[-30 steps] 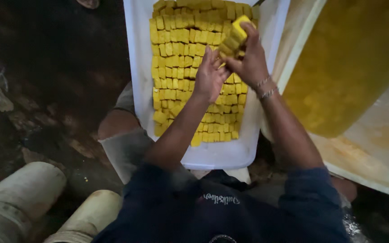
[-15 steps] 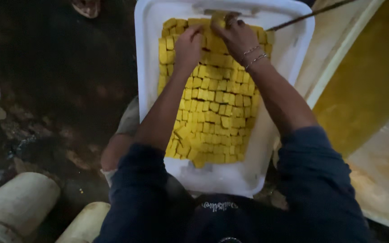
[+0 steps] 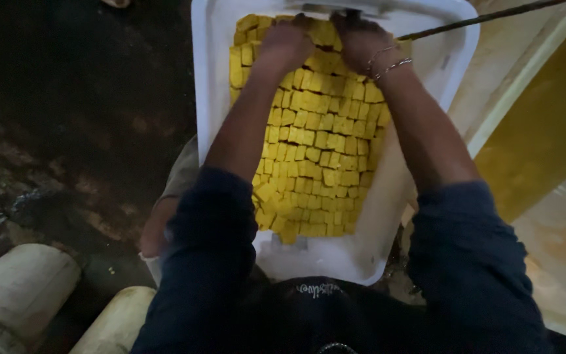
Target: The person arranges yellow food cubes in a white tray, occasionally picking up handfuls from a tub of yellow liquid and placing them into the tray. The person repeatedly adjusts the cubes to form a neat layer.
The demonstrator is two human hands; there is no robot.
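Resting on the far rows of yellow cubes (image 3: 316, 151), left hand (image 3: 287, 42) palm down, fingers curled loosely over the pieces, grip unclear. Right hand (image 3: 360, 38) alongside, near the far rim, bangles (image 3: 388, 62) at the wrist, fingers bent over the cubes, hold likewise impossible to tell. Cubes packed in rows in a white rectangular tray (image 3: 214, 98), long axis running away from the body. Thin dark rod (image 3: 486, 18) crossing the tray's far right corner. Yellow-stained tub (image 3: 558, 229) to the right; pale cylinders (image 3: 18, 292) lower left on dark floor.
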